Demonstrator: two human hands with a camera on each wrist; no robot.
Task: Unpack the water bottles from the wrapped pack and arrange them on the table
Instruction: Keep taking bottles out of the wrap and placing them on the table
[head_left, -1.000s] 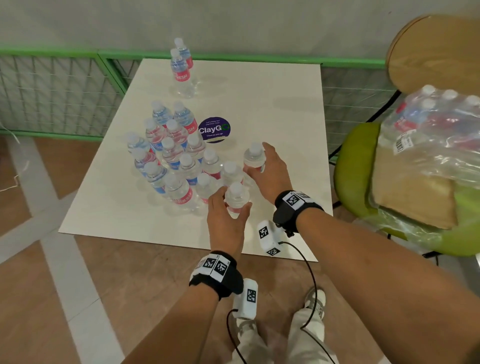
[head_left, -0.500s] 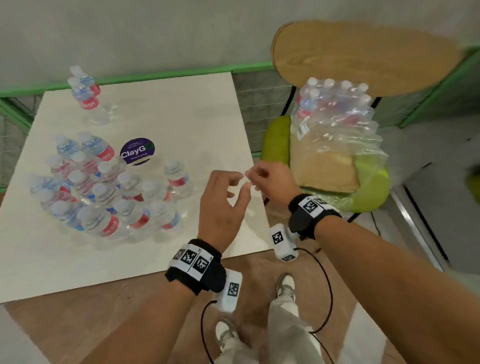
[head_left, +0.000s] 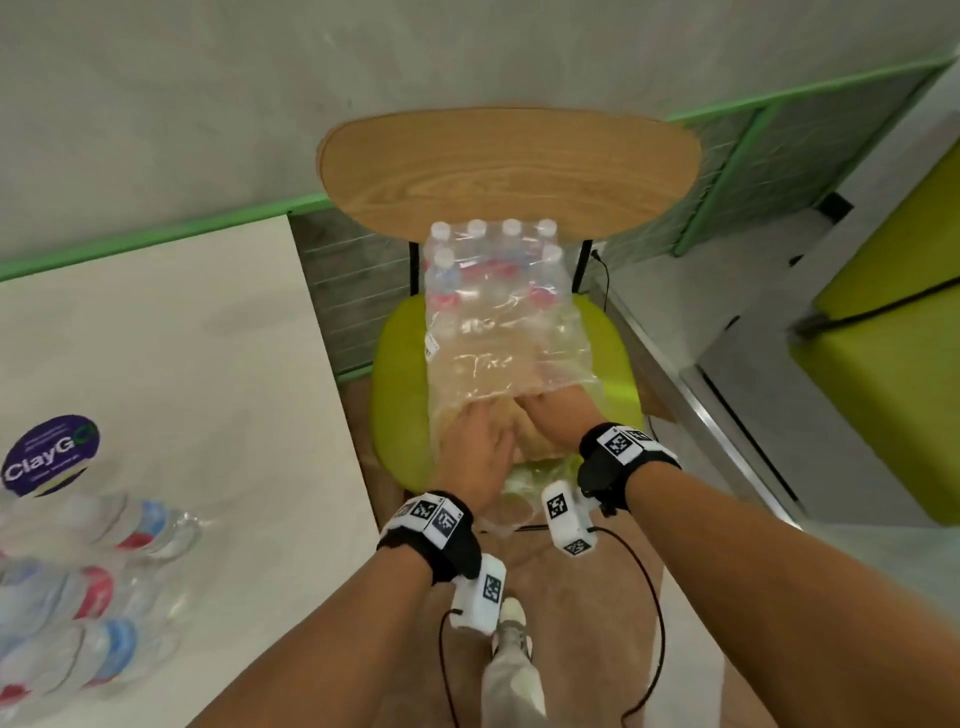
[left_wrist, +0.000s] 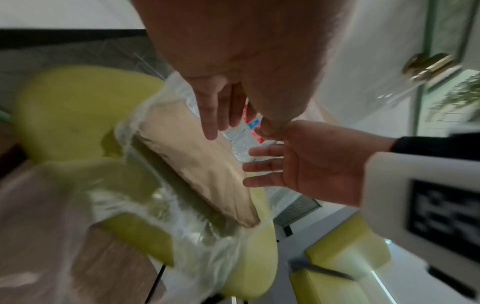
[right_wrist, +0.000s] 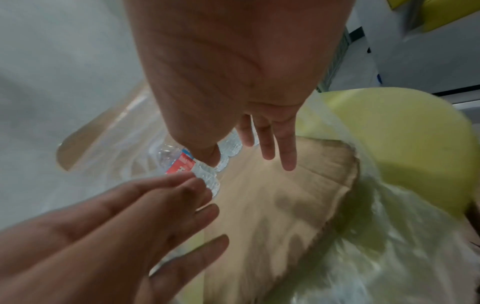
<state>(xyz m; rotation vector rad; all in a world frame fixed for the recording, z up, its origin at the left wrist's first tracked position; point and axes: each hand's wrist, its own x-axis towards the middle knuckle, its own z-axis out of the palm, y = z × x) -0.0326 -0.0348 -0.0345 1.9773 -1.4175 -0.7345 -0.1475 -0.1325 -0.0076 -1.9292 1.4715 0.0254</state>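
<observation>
pack (head_left: 496, 291): wrapped pack sits on the green chair seat (head_left: 397, 364), just beside the desk (head_left: 171, 332); prob. parked there so bottles can be carried across w/o a long reach; near end of the wrap is torn open & slack, far end w/ bottles upright against the wooden backrest (head_left: 509, 166)
cardboard tray (left_wrist: 197, 164): bare brown base under the loose film at the near end; bottles left stand toward the back, so the reach has to go deep
left hand (head_left: 475, 447): inside the open mouth of the wrap, fingers straight & apart, holding nothing; by my read going for a bottle at the back
right hand (head_left: 558, 413): alongside the left, also in under the film; fingers extended & spread, thumb at a bottle (right_wrist: 182, 162) w/ red label, not closed round it
desk bottles (head_left: 93, 587): cluster upright near the purple sticker (head_left: 49, 454); packed close, leaving space for more
risk: slack film may snag wrists on the way out; judgement only
</observation>
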